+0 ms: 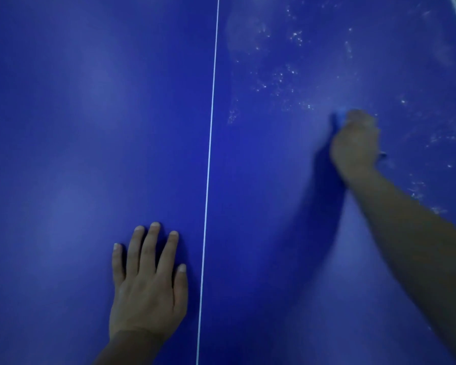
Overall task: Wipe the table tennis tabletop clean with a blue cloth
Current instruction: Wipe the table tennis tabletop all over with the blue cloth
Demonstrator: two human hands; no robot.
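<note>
Mid-wipe: the right hand [356, 139], fingers curled around the blue cloth [340, 117], presses it toward the surface's [90, 127] right edge. Left hand [148, 283] rests flat, fingers spread. White specks [282, 77] beyond likely need wiping next.

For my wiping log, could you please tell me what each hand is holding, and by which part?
The right hand grips the blue cloth, bunched under its fingers; only an edge shows. The left hand holds nothing, resting flat on the tabletop.

tabletop [90, 127] lies open all round; only the flat left hand [148, 283] interrupts it.
</note>
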